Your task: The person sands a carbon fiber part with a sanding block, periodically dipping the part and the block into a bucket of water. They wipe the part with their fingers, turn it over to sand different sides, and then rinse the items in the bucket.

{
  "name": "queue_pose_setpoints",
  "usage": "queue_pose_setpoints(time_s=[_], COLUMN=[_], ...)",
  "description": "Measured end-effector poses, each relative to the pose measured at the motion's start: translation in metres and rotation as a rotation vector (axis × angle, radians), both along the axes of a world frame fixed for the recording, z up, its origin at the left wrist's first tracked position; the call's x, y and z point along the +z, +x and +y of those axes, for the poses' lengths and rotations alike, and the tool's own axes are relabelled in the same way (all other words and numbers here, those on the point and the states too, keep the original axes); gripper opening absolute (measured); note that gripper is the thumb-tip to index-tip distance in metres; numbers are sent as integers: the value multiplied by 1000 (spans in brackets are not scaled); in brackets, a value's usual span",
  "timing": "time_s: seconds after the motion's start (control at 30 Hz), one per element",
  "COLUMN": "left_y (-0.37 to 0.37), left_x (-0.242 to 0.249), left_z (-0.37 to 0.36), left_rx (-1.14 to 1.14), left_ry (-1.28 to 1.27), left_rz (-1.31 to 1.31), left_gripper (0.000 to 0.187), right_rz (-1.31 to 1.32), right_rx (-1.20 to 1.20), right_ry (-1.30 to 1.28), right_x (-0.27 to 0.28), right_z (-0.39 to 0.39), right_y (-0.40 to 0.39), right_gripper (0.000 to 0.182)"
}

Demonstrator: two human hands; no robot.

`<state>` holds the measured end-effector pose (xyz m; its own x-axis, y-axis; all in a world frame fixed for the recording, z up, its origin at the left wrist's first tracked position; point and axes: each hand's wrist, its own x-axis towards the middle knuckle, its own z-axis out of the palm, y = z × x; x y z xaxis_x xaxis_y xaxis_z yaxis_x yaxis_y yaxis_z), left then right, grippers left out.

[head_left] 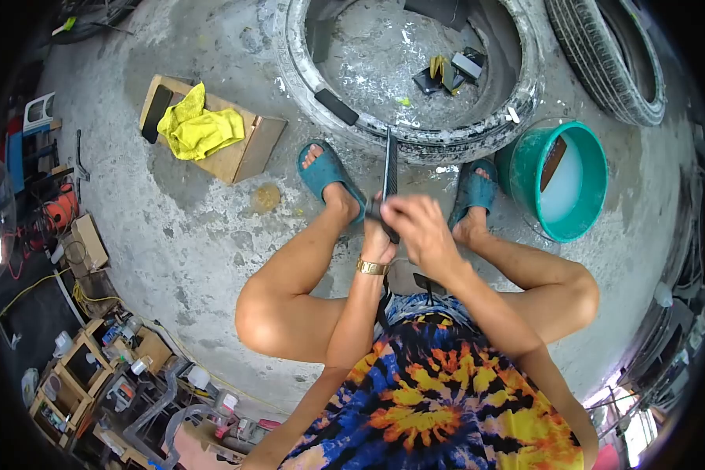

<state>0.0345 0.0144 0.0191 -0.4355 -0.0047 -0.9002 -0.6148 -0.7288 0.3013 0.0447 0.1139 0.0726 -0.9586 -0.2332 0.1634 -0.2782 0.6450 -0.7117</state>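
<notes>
Between my knees, my left hand (379,244), with a gold watch at the wrist, is closed around the lower end of a long, narrow dark strip (391,164) with a textured face. The strip points away from me, and its far tip overlaps the near rim of a tire (313,86) lying flat. Blurred by motion, my right hand (421,227) is over the strip's lower end with its fingers bent together. Whatever those fingers pinch is hidden. A small dark block (337,107) rests on the tire's rim.
Yellow cloth (200,125) lies on a wooden box (251,153) at left. A green bucket (595,172) of cloudy liquid holds a brown piece (553,163). Small packets (446,74) lie inside the tire ring. Another tire (603,55) is at far right; cluttered shelves (78,368) stand lower left.
</notes>
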Motion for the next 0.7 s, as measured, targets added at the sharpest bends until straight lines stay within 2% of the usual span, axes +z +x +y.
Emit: queue_pose_setpoints(time_s=[0.03, 0.1, 0.13, 0.17, 0.2, 0.23, 0.3, 0.37, 0.4, 0.43, 0.5, 0.63, 0.7], left_y=[2, 7, 7, 11, 12, 6, 6, -4, 10, 7, 7, 3, 3], left_x=[-1, -14, -13, -13, -12, -12, -9, 8, -19, -17, -14, -17, -18], left_z=[3, -16, -16, -16, -18, -19, -10, 7, -14, -17, -15, -12, 2], left_rx=[-2, -281, -319, -319, -320, -323, -292, -37, -356, -333, -318, -366, -164], left_ry=[-51, 88, 81, 84, 89, 93, -52, -121, -50, 47, 33, -4, -166], left_rz=[66, 373, 418, 418, 387, 370, 277, 79, 302, 409, 388, 394, 273], left_gripper=[17, 19, 21, 21, 21, 21, 21, 22, 25, 28, 30, 30, 30], right_rz=[-35, 116, 107, 6, 54, 116, 20, -69, 64, 63, 26, 66, -65], right_rx=[14, -21, -98, -138, -127, -117, 19, 75, 38, -28, -142, -85, 24], right_ry=[-29, -24, -38, -82, -57, -32, 13, 7, 11, 10, -68, -44, -27], right_x=[1, -24, -41, -53, -51, -46, -13, -3, -14, -23, -48, -22, -8], right_z=[2, 13, 19, 21, 19, 15, 8, 8, 13, 17, 22, 12, 9], right_y=[4, -31, -57, -81, -75, -64, -14, 2, -15, -41, -95, -28, 8], right_gripper=[36, 36, 37, 43, 42, 42, 42, 44, 41, 36, 38, 34, 37])
